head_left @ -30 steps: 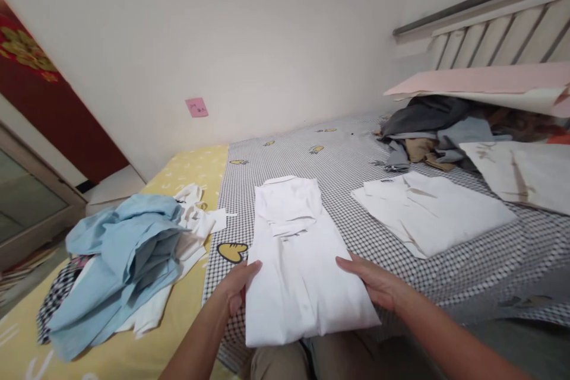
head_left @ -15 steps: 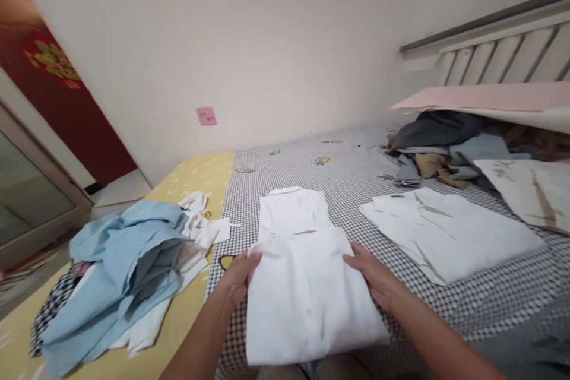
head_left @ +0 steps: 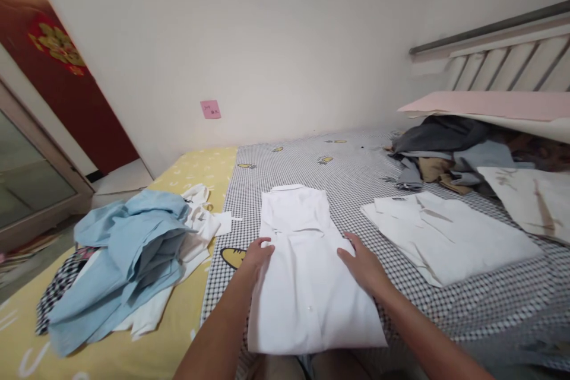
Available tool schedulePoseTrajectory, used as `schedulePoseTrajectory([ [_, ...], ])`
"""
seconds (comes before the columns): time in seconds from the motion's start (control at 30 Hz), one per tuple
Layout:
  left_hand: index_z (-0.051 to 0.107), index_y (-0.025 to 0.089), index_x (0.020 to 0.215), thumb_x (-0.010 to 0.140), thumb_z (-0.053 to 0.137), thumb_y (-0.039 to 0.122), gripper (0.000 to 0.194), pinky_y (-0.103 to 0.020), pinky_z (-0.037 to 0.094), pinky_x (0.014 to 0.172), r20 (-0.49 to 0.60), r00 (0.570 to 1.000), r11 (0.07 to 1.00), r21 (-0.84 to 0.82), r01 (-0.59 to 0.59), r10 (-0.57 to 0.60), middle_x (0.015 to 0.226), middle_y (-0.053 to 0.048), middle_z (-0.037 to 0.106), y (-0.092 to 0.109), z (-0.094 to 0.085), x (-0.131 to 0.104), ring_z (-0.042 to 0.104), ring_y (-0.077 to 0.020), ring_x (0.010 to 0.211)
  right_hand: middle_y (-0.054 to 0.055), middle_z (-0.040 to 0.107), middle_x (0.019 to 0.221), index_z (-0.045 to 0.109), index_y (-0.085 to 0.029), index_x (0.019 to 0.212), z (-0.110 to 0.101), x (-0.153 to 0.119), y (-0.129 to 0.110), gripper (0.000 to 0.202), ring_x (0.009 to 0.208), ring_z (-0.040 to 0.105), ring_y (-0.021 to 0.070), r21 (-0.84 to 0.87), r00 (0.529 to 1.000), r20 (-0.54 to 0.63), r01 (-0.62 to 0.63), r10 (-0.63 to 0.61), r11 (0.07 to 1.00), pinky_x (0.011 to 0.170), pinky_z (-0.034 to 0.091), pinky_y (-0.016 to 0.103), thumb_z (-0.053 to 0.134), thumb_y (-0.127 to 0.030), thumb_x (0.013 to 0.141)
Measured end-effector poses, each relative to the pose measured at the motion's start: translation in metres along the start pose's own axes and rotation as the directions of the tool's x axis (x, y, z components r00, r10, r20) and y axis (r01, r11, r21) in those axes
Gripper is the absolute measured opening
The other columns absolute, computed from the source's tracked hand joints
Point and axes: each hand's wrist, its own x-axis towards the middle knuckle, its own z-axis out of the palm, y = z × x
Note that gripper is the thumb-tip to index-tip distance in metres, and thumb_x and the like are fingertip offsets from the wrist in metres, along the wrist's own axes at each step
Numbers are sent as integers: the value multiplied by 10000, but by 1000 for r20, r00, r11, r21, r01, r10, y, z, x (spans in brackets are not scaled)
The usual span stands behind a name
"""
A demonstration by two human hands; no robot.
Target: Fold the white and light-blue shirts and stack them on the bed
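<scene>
At far left, a red-and-gold decoration (head_left: 59, 43) is hanging on a dark red panel (head_left: 95, 110). A light-blue garment (head_left: 133, 243) is lying crumpled on a yellow sheet (head_left: 196, 160), partly covering a black-and-white checked cloth (head_left: 57, 291) and some white garments (head_left: 205, 227). Above, a pink note (head_left: 210, 109) is sticking to the wall. The left hand (head_left: 259, 258) is touching the left edge of a folded white button-up shirt (head_left: 307, 303), which is lying collar away from the person on a gingham sheet (head_left: 342, 181). The right hand (head_left: 366, 266) is resting at the shirt's right edge, its thumb and index fingertip standing slightly apart. Whether either grip is clamping the fabric, I cannot tell, since the lower fingers are hiding. Farther right, a second folded white shirt (head_left: 476, 240) is lying flat. Beyond it, a pink sheet (head_left: 490, 104) is covering a dark clothes heap (head_left: 445, 134), and a radiator (head_left: 512, 65) is standing behind.
</scene>
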Motion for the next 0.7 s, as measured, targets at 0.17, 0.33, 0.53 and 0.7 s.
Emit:
schedulePoseTrajectory([
  [0.17,670,121,1038,731,727,181,318,-289,521,710,-55,998,999,31,-24,26,779,-43,682,-11,-2,4,656,-180,732,67,457,1554,483,-365,1465,15,-7,-32,483,1423,379,359,-371,861,80,493,-501,787,1157,195,673,449,-352,983],
  [0.33,639,117,1100,779,675,180,329,-345,564,746,-109,986,985,135,-107,122,799,-60,702,-10,-7,16,690,-203,743,-92,362,1614,438,-536,1441,70,-24,-27,441,1523,192,367,-320,714,548,661,-437,678,1156,84,752,367,-551,1007],
  [0.53,656,256,1224,901,487,144,381,-474,288,1206,-50,837,786,379,-490,546,1473,-83,536,17,-27,4,448,-237,1403,-109,264,1643,393,-558,1455,84,-19,-15,454,1543,116,348,-346,732,580,620,-358,705,1162,47,743,331,-584,1006],
  [0.7,468,406,1448,1009,400,417,444,-625,177,1224,658,610,255,560,-789,442,1599,-2,414,-16,-21,-16,287,-269,1513,-76,250,1650,435,-518,1451,84,-16,-18,475,1546,91,354,-329,736,585,600,-342,729,1156,12,748,376,-602,987],
])
